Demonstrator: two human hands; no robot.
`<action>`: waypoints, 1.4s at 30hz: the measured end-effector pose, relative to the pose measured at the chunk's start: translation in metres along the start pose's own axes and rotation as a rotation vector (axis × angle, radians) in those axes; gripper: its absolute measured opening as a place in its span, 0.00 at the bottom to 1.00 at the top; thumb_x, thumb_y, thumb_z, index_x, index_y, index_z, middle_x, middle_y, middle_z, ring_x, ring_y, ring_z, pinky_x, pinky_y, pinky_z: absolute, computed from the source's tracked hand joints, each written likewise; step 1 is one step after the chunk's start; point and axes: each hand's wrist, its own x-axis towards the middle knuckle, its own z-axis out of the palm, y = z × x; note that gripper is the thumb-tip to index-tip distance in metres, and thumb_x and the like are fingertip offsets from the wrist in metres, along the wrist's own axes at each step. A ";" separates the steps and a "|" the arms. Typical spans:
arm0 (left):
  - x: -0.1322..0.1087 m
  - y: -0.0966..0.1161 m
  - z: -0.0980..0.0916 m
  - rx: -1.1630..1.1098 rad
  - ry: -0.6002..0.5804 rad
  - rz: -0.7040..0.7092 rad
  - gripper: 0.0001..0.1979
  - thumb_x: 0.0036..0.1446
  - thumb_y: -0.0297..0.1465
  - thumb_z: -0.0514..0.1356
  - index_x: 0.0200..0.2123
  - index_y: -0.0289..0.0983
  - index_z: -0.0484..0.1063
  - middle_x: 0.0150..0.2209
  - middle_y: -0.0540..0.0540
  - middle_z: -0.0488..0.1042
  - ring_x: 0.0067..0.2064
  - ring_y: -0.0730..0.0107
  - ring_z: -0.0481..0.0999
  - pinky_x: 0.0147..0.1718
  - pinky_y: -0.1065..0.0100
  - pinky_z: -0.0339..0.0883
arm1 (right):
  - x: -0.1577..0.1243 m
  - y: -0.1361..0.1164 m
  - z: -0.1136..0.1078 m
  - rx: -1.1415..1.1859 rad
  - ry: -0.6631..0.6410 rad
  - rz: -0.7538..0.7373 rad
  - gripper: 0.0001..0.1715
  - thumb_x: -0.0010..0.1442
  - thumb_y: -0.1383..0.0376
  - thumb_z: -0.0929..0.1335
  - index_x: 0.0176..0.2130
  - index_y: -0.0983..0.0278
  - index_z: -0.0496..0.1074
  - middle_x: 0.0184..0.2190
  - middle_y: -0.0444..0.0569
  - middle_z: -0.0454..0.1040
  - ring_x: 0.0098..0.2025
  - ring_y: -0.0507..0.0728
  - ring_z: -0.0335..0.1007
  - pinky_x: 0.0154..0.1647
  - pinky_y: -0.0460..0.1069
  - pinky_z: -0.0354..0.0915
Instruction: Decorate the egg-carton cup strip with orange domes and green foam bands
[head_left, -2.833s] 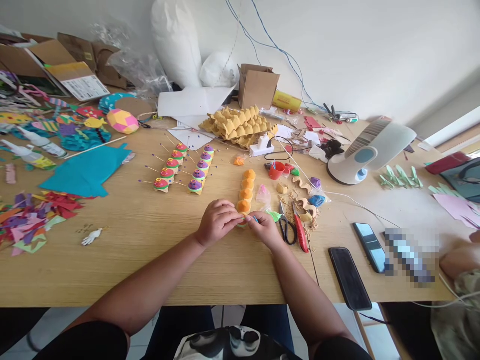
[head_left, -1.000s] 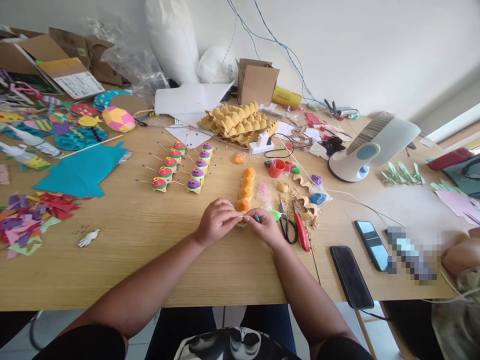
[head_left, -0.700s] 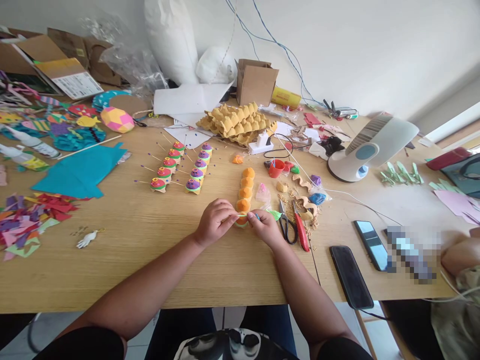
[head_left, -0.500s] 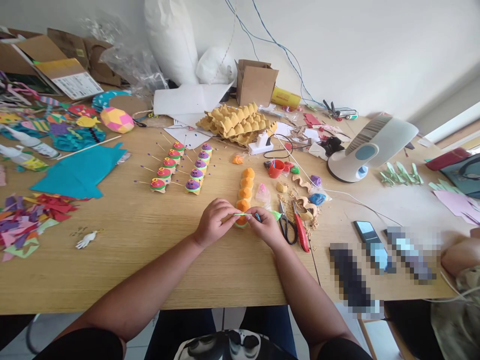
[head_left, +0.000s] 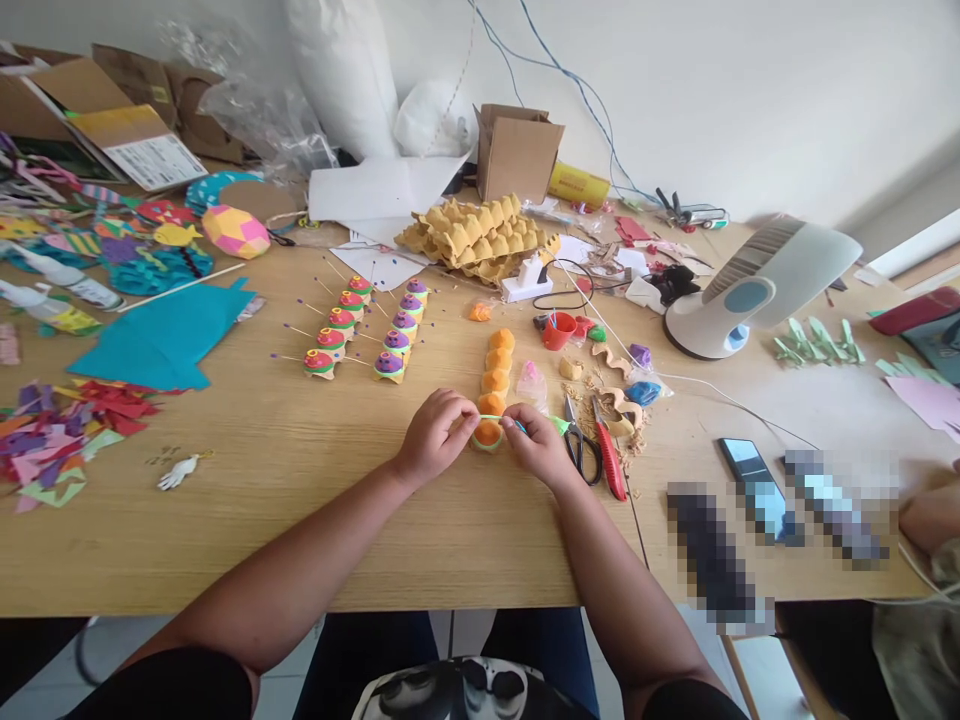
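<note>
My left hand [head_left: 437, 432] pinches one end of a thin light-green strip [head_left: 491, 417], which looks like modelling clay. The other end is between the fingertips of my right hand [head_left: 541, 440], which also has a small blue stick-like tool [head_left: 522, 427] in its fingers. The strip is stretched level across the near end of a row of egg-carton cups [head_left: 496, 381] topped with orange. Green edging shows around the nearest cup; whether the strip touches the row, I cannot tell. Black-handled scissors [head_left: 589, 458] and a red-handled cutter [head_left: 611, 462] lie right of my right hand.
Two decorated egg-carton rows, one red-topped [head_left: 341, 325] and one purple-topped [head_left: 403, 330], stand to the left with pins sticking out. Behind are stacked egg cartons [head_left: 476, 235] and a red cup [head_left: 559, 331]. A white fan [head_left: 720, 320] and phones [head_left: 757, 490] occupy the right.
Both hands have shifted slightly away from me over the orange row, and its nearest cup now shows more fully below the green strip. The camera view has moved a little.
</note>
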 end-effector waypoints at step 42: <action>0.003 -0.013 0.001 0.136 0.001 -0.168 0.05 0.63 0.31 0.62 0.33 0.41 0.77 0.35 0.48 0.82 0.42 0.61 0.77 0.46 0.59 0.67 | 0.004 0.009 -0.003 -0.261 0.127 0.140 0.15 0.59 0.56 0.68 0.37 0.63 0.79 0.27 0.45 0.76 0.30 0.54 0.66 0.32 0.48 0.60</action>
